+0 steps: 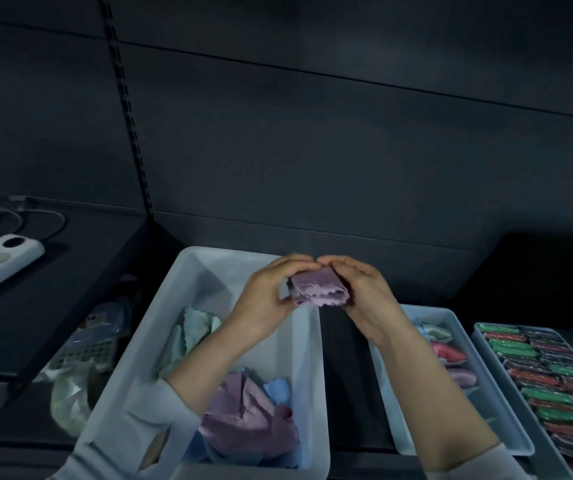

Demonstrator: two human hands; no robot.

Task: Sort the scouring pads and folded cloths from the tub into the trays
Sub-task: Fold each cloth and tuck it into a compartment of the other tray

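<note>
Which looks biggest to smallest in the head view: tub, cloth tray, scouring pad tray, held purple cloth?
1. Tub.
2-3. Cloth tray and scouring pad tray: similar, the latter cut off by the frame, so unranked.
4. Held purple cloth.

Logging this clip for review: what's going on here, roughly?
A person holds a folded purple cloth between the left hand and right hand, above the far end of the white tub. More loose cloths lie in the tub. To the right, a narrow tray holds a few folded cloths, and the far-right tray is packed with green and red scouring pads.
</note>
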